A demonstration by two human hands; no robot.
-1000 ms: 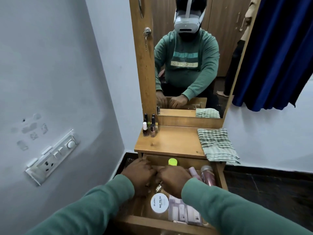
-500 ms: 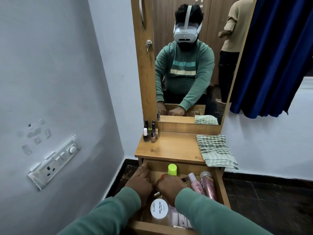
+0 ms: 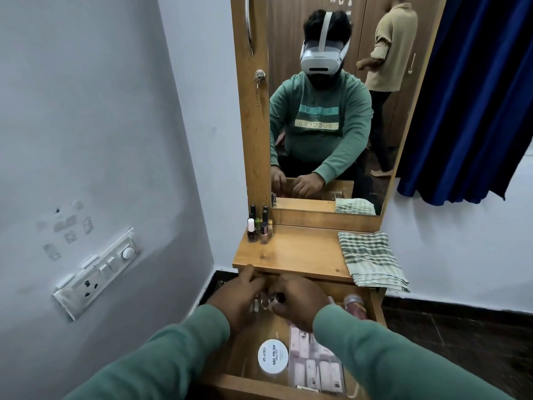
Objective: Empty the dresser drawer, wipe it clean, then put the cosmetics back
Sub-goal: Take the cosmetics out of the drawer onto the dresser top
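Observation:
The wooden drawer (image 3: pixel 245 382) is pulled open under the dresser top (image 3: pixel 294 252). My left hand (image 3: pixel 239 295) and my right hand (image 3: pixel 300 304) meet at its back left, fingers curled around small glassy nail polish bottles (image 3: pixel 264 303) between them. A white round tub labelled nail polish (image 3: pixel 273 356) lies near the drawer front, beside a pink packet of small bottles (image 3: pixel 314 368). A coppery pink spray can (image 3: pixel 356 307) lies at the back right. Several nail polish bottles (image 3: pixel 258 226) stand on the top's back left corner.
A folded green checked cloth (image 3: pixel 369 258) hangs over the top's right edge. The mirror (image 3: pixel 331 111) behind reflects me and another person standing. A wall with a switch panel (image 3: pixel 98 272) is close on the left, and a blue curtain (image 3: pixel 467 96) on the right.
Both hands have moved toward the back of the drawer and closed on small bottles. The green-capped bottle seen earlier is now hidden behind my right hand.

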